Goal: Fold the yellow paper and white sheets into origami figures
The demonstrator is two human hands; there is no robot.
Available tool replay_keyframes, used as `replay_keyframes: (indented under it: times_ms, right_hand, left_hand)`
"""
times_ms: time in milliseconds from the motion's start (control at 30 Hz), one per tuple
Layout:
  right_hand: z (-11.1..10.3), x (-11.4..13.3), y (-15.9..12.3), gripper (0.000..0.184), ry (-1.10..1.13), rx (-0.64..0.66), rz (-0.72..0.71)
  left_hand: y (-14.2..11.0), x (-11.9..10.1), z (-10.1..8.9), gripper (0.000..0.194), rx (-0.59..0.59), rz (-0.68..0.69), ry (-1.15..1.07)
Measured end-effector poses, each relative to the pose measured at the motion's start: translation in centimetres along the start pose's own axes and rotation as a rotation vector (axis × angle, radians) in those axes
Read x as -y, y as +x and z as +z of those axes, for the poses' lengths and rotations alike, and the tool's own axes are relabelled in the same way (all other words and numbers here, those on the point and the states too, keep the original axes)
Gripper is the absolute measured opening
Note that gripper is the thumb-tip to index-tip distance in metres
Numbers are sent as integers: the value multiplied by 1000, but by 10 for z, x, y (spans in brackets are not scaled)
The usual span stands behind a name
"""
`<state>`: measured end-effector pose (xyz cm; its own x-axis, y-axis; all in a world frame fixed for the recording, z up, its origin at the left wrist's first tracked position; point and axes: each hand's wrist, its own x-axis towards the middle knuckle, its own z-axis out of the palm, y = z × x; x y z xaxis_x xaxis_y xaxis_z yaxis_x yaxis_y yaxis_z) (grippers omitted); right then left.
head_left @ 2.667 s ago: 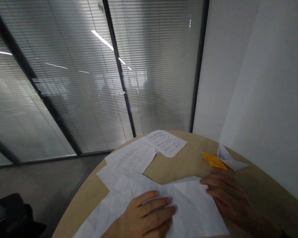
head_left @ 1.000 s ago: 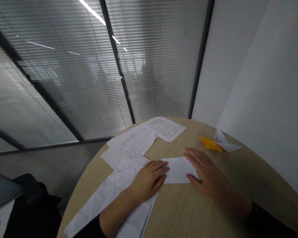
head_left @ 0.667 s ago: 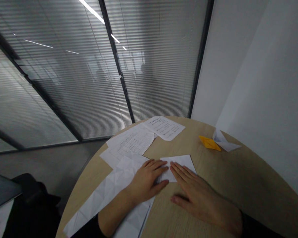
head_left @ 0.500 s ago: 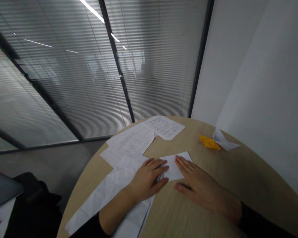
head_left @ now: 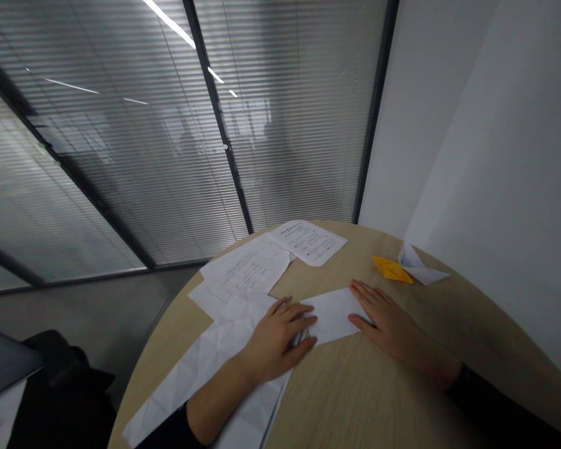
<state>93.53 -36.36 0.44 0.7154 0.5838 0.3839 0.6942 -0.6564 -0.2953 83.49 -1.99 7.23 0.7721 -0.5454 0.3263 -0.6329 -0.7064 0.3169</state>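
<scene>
My left hand [head_left: 278, 337] lies flat on a long, heavily creased white paper sheet [head_left: 206, 368], its fingertips near the sheet's folded part. That white flap [head_left: 331, 315] stretches right, between my hands. My right hand [head_left: 388, 327] rests on the round wooden table [head_left: 364, 393], its fingertips touching the flap's right end. Neither hand grips anything. Beyond the right hand sit a yellow-orange folded paper piece [head_left: 391, 269] and a white origami piece [head_left: 423, 272]. Two printed paper sheets [head_left: 247, 271] lie beyond the left hand.
The table's curved edge runs close to a glass partition with blinds [head_left: 121, 156] and a white wall [head_left: 490, 156]. A black bag [head_left: 60, 393] sits on the floor at lower left, beside a dark flat object [head_left: 4, 368].
My right hand has slid rightward from the middle of the white flap to its right end, and more of the flap shows. My left hand has stayed in place.
</scene>
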Motion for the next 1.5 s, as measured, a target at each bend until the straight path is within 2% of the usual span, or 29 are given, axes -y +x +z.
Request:
replay_keyframes:
  times_ms: [133,267,433,533,633,733,767,933,1000,1067,1133,1167,1233,1300,1400,1500]
  right_hand:
    - [-7,3,4,63,67,1,-19]
    - [-11,8,7,68,131,-33,-26]
    - [-13,18,7,76,235,-135,26]
    - [-13,21,7,75,252,-127,76]
    - [-13,21,8,60,239,-115,99]
    - [-16,22,10,21,277,-95,76]
    - [-19,23,11,14,301,-88,70]
    - [-31,22,10,16,493,-149,11]
    - [-33,20,9,17,581,-177,-28]
    - [-33,18,8,16,625,-169,-43]
    - [-33,15,7,6,643,-78,-88]
    - [-33,12,5,7,645,-12,-129]
    - [-35,7,1,17,642,119,-225]
    - [-40,1,-3,25,655,179,-283]
    - [-48,1,-8,36,639,169,-273]
    - [-51,17,-7,37,503,146,-288]
  left_hand:
    - [-1,3,3,50,-59,-56,27]
    - [-1,5,4,64,-108,-109,-4]
    - [-3,6,6,66,-108,-60,-32]
    - [-4,6,6,67,-129,-45,-35]
    - [-4,4,5,69,-131,-41,-47]
    - [-3,1,2,69,-145,-38,-79]
    - [-3,0,2,71,-161,-38,-93]
    - [-4,-1,-1,93,-303,-88,-145]
    - [-3,-1,-4,86,-323,-59,-156]
    - [-2,-1,-6,55,-286,64,-147]
    - [-1,-1,-6,26,-205,217,-133]
    - [0,-1,-5,20,-158,274,-131]
    - [2,-2,-3,21,-64,333,-141]
    - [4,-4,-2,24,22,341,-163]
    - [5,-7,-3,28,82,306,-191]
    - [5,-9,-6,31,87,278,-203]
